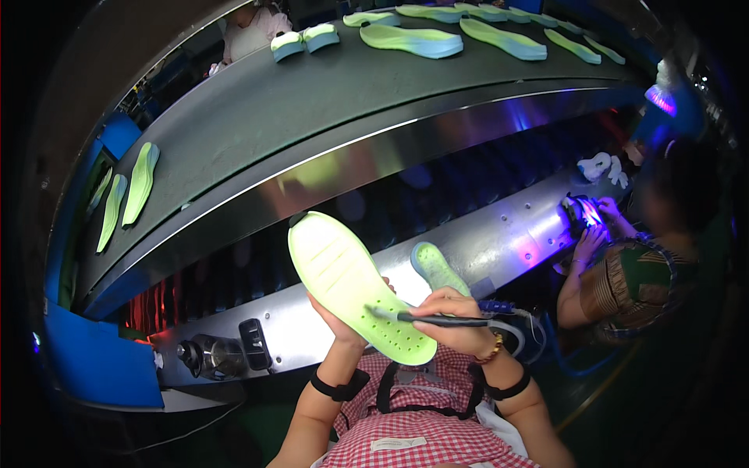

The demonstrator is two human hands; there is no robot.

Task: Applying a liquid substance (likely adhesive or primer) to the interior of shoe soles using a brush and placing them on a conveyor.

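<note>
My left hand [341, 326] grips a yellow-green shoe sole [334, 261] from beneath and along its edge, tilted with one end toward me. Rows of small holes dot the near half, and grooves cross the far half. A black piece shows at the sole's far tip. Between the fingers of my right hand [459, 327] is a slim brush [382, 313] with a dark handle. Its tip touches or hovers just over the holed surface; which one, I cannot tell. Behind that hand, a second green sole [437, 267] with a bluish edge lies on the metal ledge [394, 273].
Beyond the ledge runs a dark conveyor belt [257, 129] carrying several green and blue soles [413, 40]. A clear jug [214, 357] and a black tray [254, 344] stand left on the ledge. At right, a co-worker [655, 257] handles something under purple light. Another person [251, 31] is beyond the belt.
</note>
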